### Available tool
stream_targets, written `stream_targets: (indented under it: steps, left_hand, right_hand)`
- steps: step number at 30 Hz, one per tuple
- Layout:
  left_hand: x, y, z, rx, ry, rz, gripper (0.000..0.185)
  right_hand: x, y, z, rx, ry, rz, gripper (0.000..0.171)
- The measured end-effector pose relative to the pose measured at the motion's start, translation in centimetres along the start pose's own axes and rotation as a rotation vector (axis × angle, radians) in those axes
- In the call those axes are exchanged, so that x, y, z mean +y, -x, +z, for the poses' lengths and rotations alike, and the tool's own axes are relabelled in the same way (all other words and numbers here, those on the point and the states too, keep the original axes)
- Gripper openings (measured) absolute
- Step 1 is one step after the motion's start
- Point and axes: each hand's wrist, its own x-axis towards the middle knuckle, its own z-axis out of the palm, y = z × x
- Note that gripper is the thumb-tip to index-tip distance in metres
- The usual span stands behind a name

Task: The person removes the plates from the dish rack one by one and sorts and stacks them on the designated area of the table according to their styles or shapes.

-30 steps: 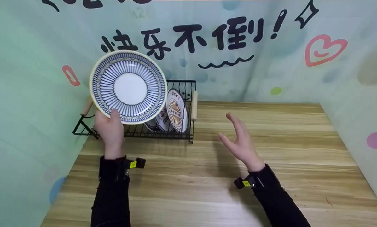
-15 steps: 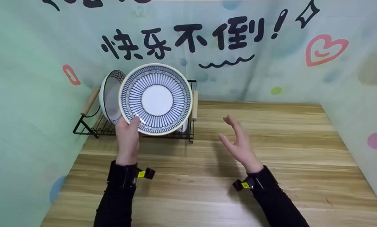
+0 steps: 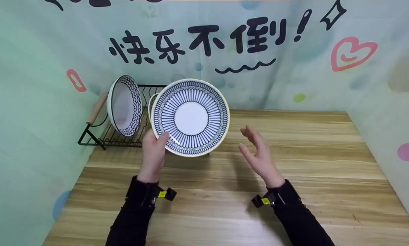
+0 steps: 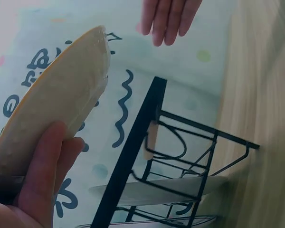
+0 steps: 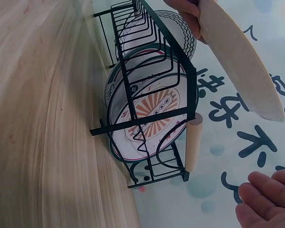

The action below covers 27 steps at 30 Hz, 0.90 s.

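My left hand grips a round plate by its lower left rim, thumb on the patterned face and fingers behind. Blue-and-white stripes ring the plate's white centre. It is held up in front of the dish rack, covering the rack's right part in the head view. The plate's pale back shows in the left wrist view, with fingers against it. To the right of the plate, my right hand is held over the table, thumb and fingers apart, holding nothing.
A deep bowl with a wavy dark pattern stands tilted at the rack's left end. Several plates stand in the rack, the nearest with an orange sunburst. Wooden handles flank the rack. A printed cloth hangs behind the wooden table.
My left hand has carried the plate to the right and a little downward, across the rack. The bowl at the left end has come into sight. The right hand has hardly moved.
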Motion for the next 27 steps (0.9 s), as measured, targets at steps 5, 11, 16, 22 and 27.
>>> stream_targets:
  steps: [5,11,16,22,27]
  left_hand:
    - [-0.7,0.5,0.7,-0.045,0.017,-0.006,0.043]
    - [-1.1,1.1,1.5,-0.086,-0.023,-0.008,0.041]
    - [-1.6,1.6,2.2,-0.118,-0.034,-0.027,0.038]
    - [-2.0,2.4,2.8,-0.169,-0.032,-0.055,0.037]
    - [-2.5,2.8,3.3,-0.209,-0.053,-0.045,0.035]
  right_hand:
    - [-0.3,0.0,0.0,0.008,-0.057,0.024,0.057]
    - [0.3,0.1,0.0,0.002,-0.141,0.047,0.054]
    - [0.1,0.0,0.0,0.02,-0.159,0.059,0.054]
    - [-1.8,-0.1,-0.3,0.034,-0.14,0.087,0.049]
    - [-3.8,0.0,-0.9,0.017,-0.15,0.108,0.039]
